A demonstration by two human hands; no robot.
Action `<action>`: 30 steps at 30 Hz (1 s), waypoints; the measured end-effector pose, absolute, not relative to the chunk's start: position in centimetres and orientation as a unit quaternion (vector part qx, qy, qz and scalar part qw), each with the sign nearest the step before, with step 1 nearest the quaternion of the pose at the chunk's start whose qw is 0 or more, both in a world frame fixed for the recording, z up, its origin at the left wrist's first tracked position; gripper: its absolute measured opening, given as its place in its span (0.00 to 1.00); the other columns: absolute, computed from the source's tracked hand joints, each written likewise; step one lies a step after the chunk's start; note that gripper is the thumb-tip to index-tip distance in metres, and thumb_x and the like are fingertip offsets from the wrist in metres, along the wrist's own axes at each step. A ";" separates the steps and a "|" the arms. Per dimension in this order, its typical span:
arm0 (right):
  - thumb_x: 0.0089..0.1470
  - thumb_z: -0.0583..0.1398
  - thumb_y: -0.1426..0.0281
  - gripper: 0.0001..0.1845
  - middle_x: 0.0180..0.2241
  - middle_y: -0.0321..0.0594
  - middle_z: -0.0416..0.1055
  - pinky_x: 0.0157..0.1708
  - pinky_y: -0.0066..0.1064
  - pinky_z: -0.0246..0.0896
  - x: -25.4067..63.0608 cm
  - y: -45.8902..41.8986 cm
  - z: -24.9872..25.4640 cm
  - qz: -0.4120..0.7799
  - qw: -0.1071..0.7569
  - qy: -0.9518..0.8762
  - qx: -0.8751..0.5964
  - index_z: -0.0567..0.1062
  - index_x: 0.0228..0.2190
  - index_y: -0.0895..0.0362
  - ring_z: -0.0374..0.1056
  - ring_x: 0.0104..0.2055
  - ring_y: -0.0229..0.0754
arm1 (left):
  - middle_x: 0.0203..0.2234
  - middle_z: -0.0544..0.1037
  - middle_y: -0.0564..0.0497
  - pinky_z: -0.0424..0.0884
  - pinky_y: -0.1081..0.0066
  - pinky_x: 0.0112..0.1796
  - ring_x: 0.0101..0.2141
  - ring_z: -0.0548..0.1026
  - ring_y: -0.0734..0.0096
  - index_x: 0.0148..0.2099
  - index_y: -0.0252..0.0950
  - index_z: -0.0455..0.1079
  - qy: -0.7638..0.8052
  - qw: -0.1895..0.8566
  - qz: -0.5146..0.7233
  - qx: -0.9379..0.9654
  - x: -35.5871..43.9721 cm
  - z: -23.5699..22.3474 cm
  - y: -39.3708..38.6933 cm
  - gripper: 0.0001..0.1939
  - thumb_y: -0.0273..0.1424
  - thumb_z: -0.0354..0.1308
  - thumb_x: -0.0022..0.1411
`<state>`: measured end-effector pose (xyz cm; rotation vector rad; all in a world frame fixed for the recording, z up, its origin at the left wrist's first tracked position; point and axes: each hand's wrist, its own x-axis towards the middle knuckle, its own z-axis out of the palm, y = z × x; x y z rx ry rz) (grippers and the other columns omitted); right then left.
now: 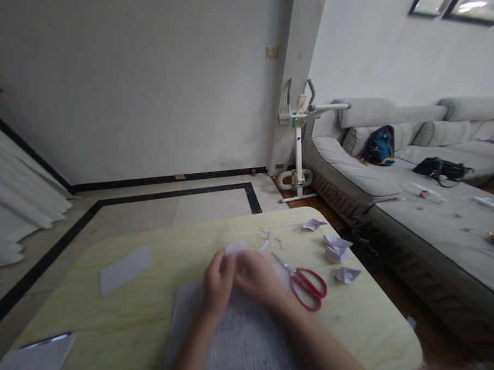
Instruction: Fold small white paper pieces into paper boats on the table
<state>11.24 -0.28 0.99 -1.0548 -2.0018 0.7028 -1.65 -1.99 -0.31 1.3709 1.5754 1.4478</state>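
A small piece of white paper point(235, 246) sticks up above my hands at the middle of the table. My left hand point(219, 276) pinches it from the left, fingers closed. My right hand point(255, 270) is curled against its right side; those fingers are blurred, but they close on the same paper. Beneath my forearms lies a lined sheet with writing point(248, 338). To the right rest scissors with red handles point(310, 288), their blades pointing away to the upper left. Thin paper scraps point(264, 241) are scattered just beyond my right hand.
Several folded paper shapes point(337, 249) stand along the table's right side. A white paper rectangle point(125, 269) lies on the left, and a pen point(46, 340) rests on paper at the near left corner. Beyond the table are a grey sofa point(434, 215) and exercise equipment point(299, 149).
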 end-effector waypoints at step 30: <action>0.43 0.59 0.72 0.05 0.26 0.35 0.68 0.27 0.27 0.59 12.5 1.1 1.2 0.572 0.478 -0.530 -0.405 0.71 0.28 0.57 0.64 0.27 0.38 | 0.26 0.78 0.48 0.69 0.70 0.29 0.28 0.76 0.64 0.35 0.31 0.72 0.513 0.515 0.599 0.336 -1.6 0.3 -1.6 0.23 0.49 0.55 0.53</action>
